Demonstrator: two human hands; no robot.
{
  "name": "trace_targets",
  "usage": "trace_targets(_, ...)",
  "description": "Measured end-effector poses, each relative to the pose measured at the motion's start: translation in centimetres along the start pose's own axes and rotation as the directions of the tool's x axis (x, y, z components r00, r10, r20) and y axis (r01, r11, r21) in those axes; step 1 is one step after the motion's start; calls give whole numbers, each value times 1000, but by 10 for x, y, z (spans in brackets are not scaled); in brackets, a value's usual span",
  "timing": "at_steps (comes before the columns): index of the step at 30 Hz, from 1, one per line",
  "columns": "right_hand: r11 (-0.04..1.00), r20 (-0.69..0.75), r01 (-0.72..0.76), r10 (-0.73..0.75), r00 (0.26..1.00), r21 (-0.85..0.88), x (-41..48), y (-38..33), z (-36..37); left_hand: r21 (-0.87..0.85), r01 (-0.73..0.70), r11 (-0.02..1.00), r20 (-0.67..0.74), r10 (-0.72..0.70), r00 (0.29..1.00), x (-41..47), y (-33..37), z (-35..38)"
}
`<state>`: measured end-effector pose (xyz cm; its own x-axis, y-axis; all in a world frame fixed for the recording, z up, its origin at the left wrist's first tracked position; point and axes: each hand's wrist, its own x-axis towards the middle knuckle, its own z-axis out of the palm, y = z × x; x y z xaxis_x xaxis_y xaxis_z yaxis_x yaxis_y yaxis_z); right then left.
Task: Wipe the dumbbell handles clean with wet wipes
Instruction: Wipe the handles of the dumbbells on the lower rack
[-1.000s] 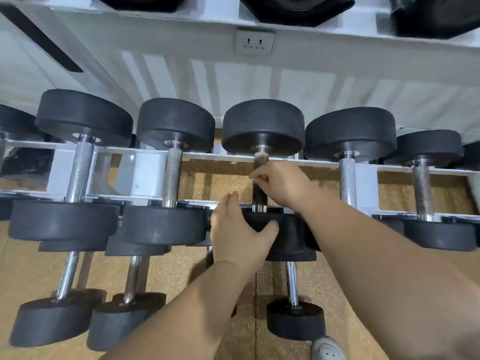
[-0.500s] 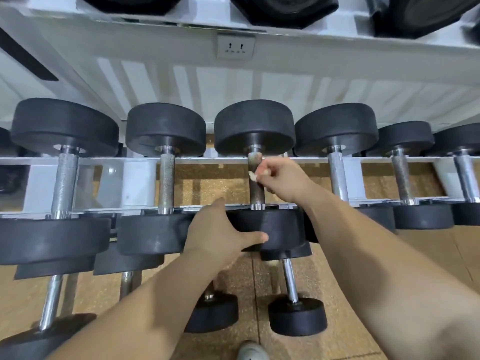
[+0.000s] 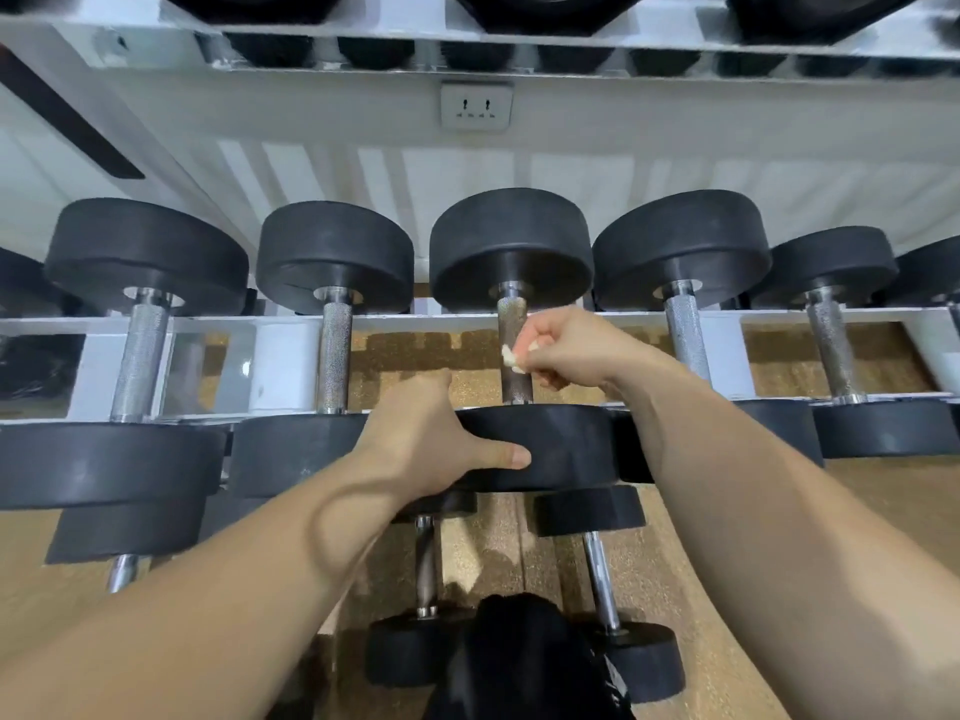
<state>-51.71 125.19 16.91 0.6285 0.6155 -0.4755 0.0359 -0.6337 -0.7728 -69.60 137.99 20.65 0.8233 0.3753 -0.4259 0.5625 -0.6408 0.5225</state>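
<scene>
Now my right hand (image 3: 566,350) pinches a white wipe (image 3: 511,358) lower down the dark knurled handle (image 3: 511,319); my left hand (image 3: 431,439) still grips the head (image 3: 561,444).

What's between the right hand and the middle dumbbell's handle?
A small white wipe, pinched by the right hand, against the handle; head view. Left hand grips the dumbbell.
</scene>
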Motion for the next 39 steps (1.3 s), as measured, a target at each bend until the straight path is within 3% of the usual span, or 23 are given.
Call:
trace_targets(2,998,134,-5,14,991,-66,-7,-1,-1,16,10,1000,-8,-10,1000,-2,-2,2)
trace_targets(3,996,115,11,-1,993,-86,-7,-3,1,30,16,999,-28,-16,999,-2,-3,3)
trace_targets(5,985,-70,73,-85,994,-158,0,-9,8,63,5,998,-89,0,996,-2,-4,5)
trace_targets(7,930,-249,121,-215,944,-347,10,-15,18,60,-19,998,-127,27,992,-5,-4,6)
trace_targets(9,847,-226,91,-241,944,-524,9,-24,24,34,-75,997,-153,80,985,-9,-10,10)
trace_targets(11,781,-115,92,-206,972,-618,1,-34,27,-34,-138,990,-226,126,966,-18,-26,11)
trace_targets(13,775,-59,158,-244,968,-612,-9,-47,33,-36,-230,973,-372,200,906,-30,-48,8)
trace_targets(15,842,-72,223,-294,953,-491,-18,-63,43,112,-297,948,-545,309,780,-35,-69,-3)
trace_targets(16,866,-81,248,-312,947,-434,-20,-71,50,167,-288,943,-604,329,726,-35,-78,-12)
trace_targets(17,871,-87,267,-330,940,-413,-19,-78,58,175,-244,954,-631,299,716,-33,-87,-21)
trace_targets(21,863,-86,304,-367,926,-404,-8,-91,92,-24,5,1000,-517,-17,856,-12,-126,-39)
trace_targets(24,886,-55,291,-332,942,-361,6,-92,113,-296,42,954,-429,-172,887,-5,-141,-32)
trace_targets(33,888,-112,362,-405,907,-282,55,-105,148,-368,6,930,-420,-172,891,5,-151,-28)
trace_targets(39,848,-339,349,-490,803,-399,75,-99,168,-398,7,917,-424,-190,886,5,-152,-28)
